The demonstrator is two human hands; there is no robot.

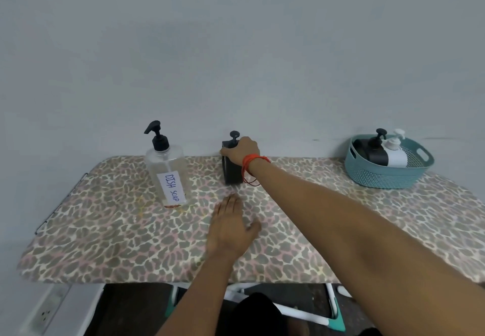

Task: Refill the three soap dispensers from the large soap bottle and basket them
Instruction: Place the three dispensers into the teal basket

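Tabletop, right hand apparently gripping dispenser top

Clear bottle and black dispenser stand upright; teal basket holds 2 dispensers.

Counts: 1 large clear plastic pump bottle labelled DISH SOAP. 3 small pump dispensers: 2 black, i.e. the black square pump dispenser and the black rounded dispenser, plus 1 white rounded dispenser. 1 teal perforated plastic basket. 1 leopard-print covered board. 2 bare hands: left hand, right hand. 1 orange-red thread wristband.
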